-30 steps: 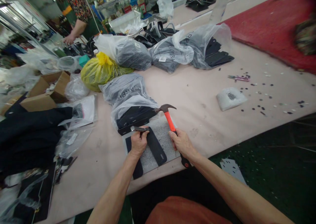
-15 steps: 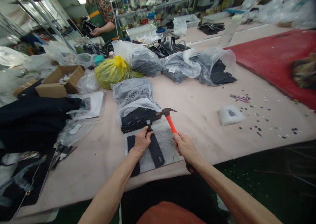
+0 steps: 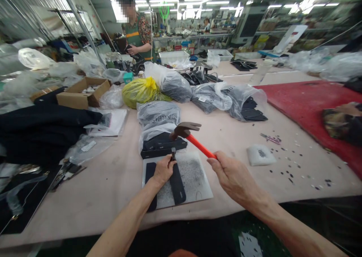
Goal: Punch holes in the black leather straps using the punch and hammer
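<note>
Cloth (image 3: 45,130), dark and heaped, lies between nine and ten o'clock from the board (image 3: 199,174). Between ten and eleven stands a box (image 3: 76,99) with its top flaps spread. At half past eleven, far back, a co-worker (image 3: 140,38) holds something dark in front of the body. A yellow bag (image 3: 140,94), knotted at the top, sits at eleven o'clock, and a clear bag (image 3: 158,113) with dark strips spilling out of its near end lies at half past eleven, just beyond the board.

On the board's left part lies one dark strip (image 3: 151,170), partly behind the left forearm. Next to it, the left hand (image 3: 164,170) has its fingers clamped on a metal tool (image 3: 173,153), whose head sticks up above them; its lower end is hidden. The hand is at the far end of a second strip (image 3: 178,191), which lies lengthwise on the board.

The hammer (image 3: 200,145) has its head at twelve o'clock from the tool, apart from it. Its handle runs toward four o'clock into the right hand (image 3: 230,170), fingers wrapped tightly round it. A white packet (image 3: 260,155) and pink snips (image 3: 270,138) lie past two o'clock, near scattered bits (image 3: 291,180).
</note>
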Tool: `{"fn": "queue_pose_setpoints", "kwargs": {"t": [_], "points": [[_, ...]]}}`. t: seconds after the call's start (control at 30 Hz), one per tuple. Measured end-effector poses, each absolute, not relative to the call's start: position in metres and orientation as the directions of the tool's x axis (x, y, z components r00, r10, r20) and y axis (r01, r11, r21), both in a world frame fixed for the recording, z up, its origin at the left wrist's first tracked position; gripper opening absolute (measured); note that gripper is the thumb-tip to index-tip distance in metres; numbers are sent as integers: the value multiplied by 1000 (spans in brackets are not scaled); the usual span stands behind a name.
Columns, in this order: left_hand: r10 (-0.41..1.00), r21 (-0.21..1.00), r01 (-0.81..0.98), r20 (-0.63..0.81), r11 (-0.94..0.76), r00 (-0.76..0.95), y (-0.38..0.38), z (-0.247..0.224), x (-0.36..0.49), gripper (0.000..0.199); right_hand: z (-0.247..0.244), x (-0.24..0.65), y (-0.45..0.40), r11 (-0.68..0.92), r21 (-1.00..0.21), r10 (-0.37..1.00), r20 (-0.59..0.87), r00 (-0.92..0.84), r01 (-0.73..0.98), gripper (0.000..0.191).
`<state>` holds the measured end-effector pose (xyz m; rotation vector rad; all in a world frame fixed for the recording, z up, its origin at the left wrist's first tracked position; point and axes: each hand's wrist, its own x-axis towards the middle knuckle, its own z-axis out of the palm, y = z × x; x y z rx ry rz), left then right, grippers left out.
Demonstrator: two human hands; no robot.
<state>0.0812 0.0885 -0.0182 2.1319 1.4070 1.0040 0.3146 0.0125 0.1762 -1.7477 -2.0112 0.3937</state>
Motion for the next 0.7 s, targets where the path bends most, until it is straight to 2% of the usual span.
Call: {"fn": "queue_pose_setpoints", "kwargs": {"t": [0.1,0.17,0.33,0.4,0.5,0.63,0.7], "points": [[905,639,643,344,-422,251,89,-16,82,11,191,312,15,180,-483,968,242,-66,857,32],[905,637,645,344,-421,251,89,-16,82,11,188,311,15,185,-454,967,242,-80,872,32],[906,648,637,349,-419,240,88,-17,81,8,159,316,12,182,-321,983,34,-181,929,28],[907,645,640,344,-417,244,88,-17,81,8,161,319,14,184,-289,981,0,-192,939,27],[908,634,653,340,-413,244,88,-15,81,9,183,321,18,196,-310,980,87,-178,930,28],[905,625,659,354,-417,237,89,-14,82,8,195,317,18,191,-439,952,299,-58,878,31],[905,631,654,356,-416,232,88,-14,82,7,185,316,16,207,-422,958,269,-96,882,31]]}}
